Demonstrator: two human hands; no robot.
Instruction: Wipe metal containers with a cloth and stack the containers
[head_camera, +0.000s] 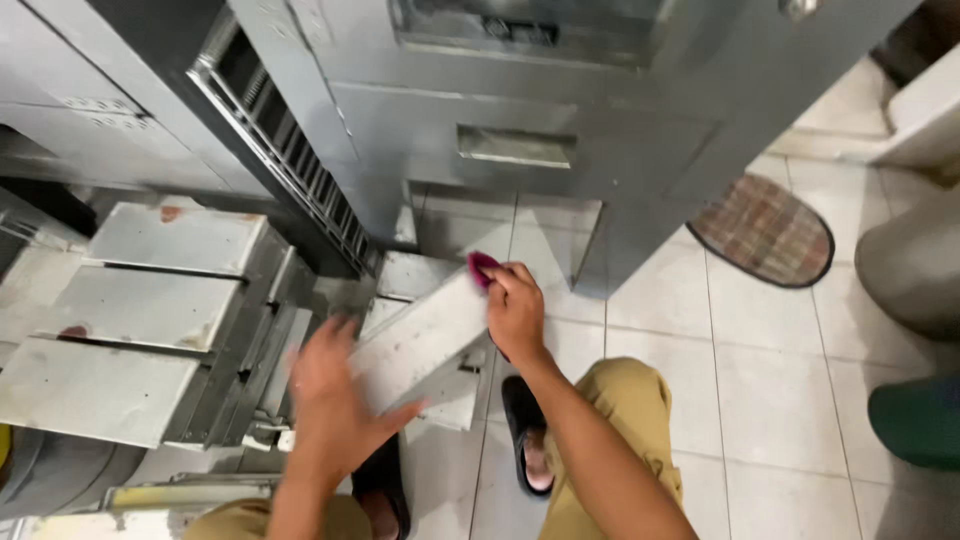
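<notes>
Nearest the camera, two knees in tan trousers and two black sandals are seen on the tiled floor, just below the metal panel. The panel, a long grey sheet, is held tilted, its low end toward the sandals and its high end toward the cabinet. The left hand is spread open against the panel's lower left edge, steadying rather than gripping it. The right hand is closed on a small magenta cloth, pressed to the panel's upper right corner. Wiping is probably best done with the panel kept braced and strokes run along its length. Left of the panel, a stack of grey trays is seen. Beyond the panel a grey cabinet stands, and right of it lies a woven mat.
</notes>
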